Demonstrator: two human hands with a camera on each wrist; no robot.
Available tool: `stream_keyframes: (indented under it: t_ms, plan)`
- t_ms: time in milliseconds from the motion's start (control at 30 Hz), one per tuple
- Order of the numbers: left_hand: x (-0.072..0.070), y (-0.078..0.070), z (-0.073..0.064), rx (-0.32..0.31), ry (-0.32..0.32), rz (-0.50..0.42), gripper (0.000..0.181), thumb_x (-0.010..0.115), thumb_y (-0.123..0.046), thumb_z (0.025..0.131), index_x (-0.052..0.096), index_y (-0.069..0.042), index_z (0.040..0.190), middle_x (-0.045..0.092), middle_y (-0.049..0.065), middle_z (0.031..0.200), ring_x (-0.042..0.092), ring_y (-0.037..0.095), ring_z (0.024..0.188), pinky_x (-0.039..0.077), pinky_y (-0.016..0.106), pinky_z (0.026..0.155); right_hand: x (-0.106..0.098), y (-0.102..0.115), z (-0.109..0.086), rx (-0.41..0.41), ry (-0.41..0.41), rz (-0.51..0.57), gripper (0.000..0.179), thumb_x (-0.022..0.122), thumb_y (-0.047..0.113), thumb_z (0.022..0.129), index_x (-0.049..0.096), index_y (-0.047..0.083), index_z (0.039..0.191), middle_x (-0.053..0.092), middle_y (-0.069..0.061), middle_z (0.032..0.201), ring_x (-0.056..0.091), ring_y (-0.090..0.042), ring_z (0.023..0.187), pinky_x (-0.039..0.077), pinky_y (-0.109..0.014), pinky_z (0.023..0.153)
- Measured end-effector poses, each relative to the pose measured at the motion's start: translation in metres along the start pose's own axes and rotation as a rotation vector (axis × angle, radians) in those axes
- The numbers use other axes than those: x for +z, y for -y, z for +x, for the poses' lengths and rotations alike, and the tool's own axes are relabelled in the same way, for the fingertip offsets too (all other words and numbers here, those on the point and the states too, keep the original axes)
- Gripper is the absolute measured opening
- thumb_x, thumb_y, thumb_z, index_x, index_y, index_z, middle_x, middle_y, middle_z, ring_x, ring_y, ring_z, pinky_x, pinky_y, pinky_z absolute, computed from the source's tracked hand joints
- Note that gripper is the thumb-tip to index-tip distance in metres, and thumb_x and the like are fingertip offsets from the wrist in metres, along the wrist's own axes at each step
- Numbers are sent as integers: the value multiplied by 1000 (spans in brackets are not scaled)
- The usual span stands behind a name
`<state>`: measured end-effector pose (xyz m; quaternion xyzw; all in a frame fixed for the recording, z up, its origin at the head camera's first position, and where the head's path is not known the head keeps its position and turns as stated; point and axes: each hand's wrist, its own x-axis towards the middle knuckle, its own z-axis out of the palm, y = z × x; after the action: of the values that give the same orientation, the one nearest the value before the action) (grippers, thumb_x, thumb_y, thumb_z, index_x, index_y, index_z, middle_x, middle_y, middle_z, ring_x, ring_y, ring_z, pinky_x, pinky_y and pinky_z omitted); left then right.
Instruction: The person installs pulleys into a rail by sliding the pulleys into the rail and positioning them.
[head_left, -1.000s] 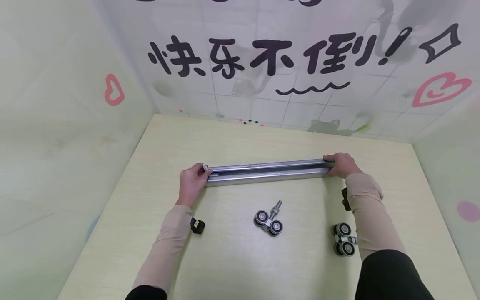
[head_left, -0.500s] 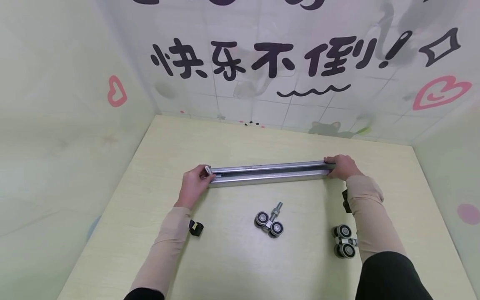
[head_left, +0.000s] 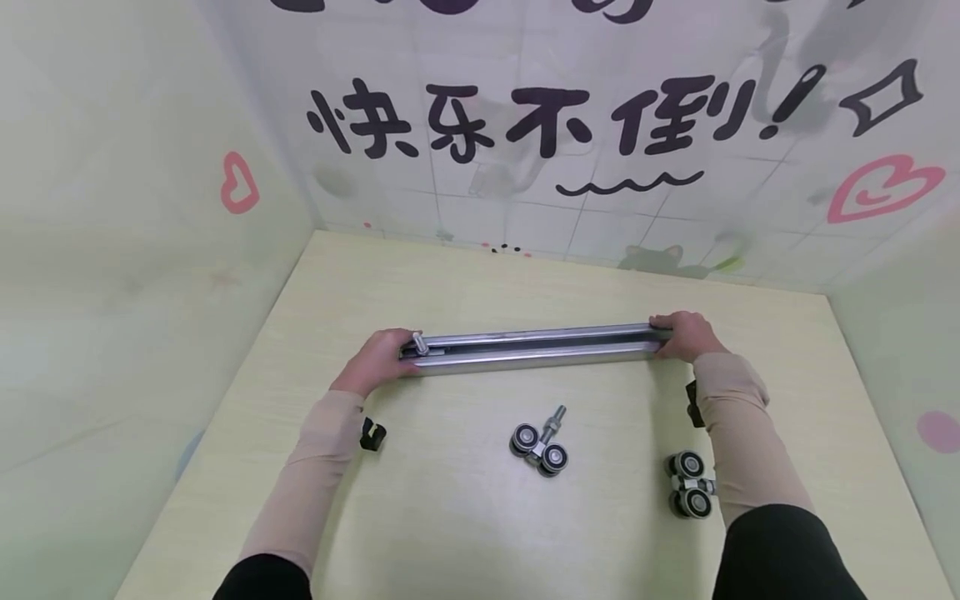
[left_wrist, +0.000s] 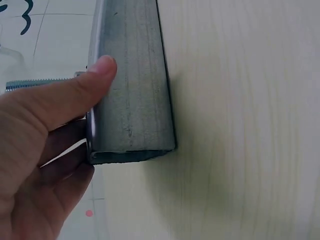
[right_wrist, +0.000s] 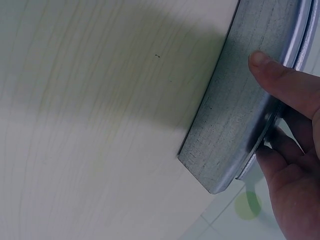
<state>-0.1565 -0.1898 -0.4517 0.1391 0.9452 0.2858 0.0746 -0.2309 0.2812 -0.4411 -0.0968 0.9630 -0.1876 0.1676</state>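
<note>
A long grey metal channel rail (head_left: 525, 360) lies crosswise on the table, its slot facing up. From the slot near its left end sticks a threaded bolt (head_left: 421, 343), whose lower part is hidden inside the rail. My left hand (head_left: 375, 362) grips that end, thumb on the near wall (left_wrist: 132, 100) in the left wrist view, fingers at the far side beside the bolt. At the opposite end my right hand (head_left: 687, 336) holds the rail, thumb against its near wall (right_wrist: 235, 95) and fingers behind.
A roller trolley (head_left: 540, 450) with a threaded bolt lies in front of the rail. Another trolley (head_left: 691, 485) sits by the right forearm, its bolt partly behind the sleeve. Printed wall sheets (head_left: 495, 208) enclose the table (head_left: 465, 517) at the back and sides.
My left hand has let go of the bolt and moved left to grip the rail's end. The bolt stands slightly further right along the slot. My right hand keeps its hold.
</note>
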Motion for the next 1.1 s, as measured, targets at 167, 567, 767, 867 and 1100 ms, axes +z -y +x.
stream_keyframes:
  t_ms: [167,567,767,867,1100]
  plan:
    - [2,-1,3,-42,-7,43,45,82,-14,63,64,5,100,66,17,96,60,27,86,48,40,82,0,-1,-5,-3,-14,-12,66,76,5,64,49,-3,124,42,-34,127,38,-53,113,34,-57,95]
    - [0,-7,7,-140,17,39,54,84,-16,59,64,3,105,66,18,100,59,32,91,45,43,87,-2,-1,-5,-117,34,-104,61,75,8,63,53,-10,117,53,-33,114,51,-46,96,42,-53,85]
    - [-2,-8,10,-191,25,19,54,84,-14,57,65,1,106,66,18,101,58,32,92,45,42,87,-7,28,2,-157,151,-194,63,70,16,74,44,-12,124,48,-33,121,45,-48,110,39,-56,91]
    - [-4,-9,10,-201,27,18,55,84,-14,57,64,1,106,66,17,102,58,32,93,45,43,88,-6,54,9,-195,195,-201,57,65,15,79,43,-10,127,46,-32,125,41,-48,115,38,-56,93]
    - [-6,-9,8,-241,36,-2,57,84,-12,57,64,1,108,64,18,105,57,32,97,44,42,91,8,123,26,-392,181,-213,43,59,12,84,50,-7,121,54,-25,120,49,-39,112,40,-48,95]
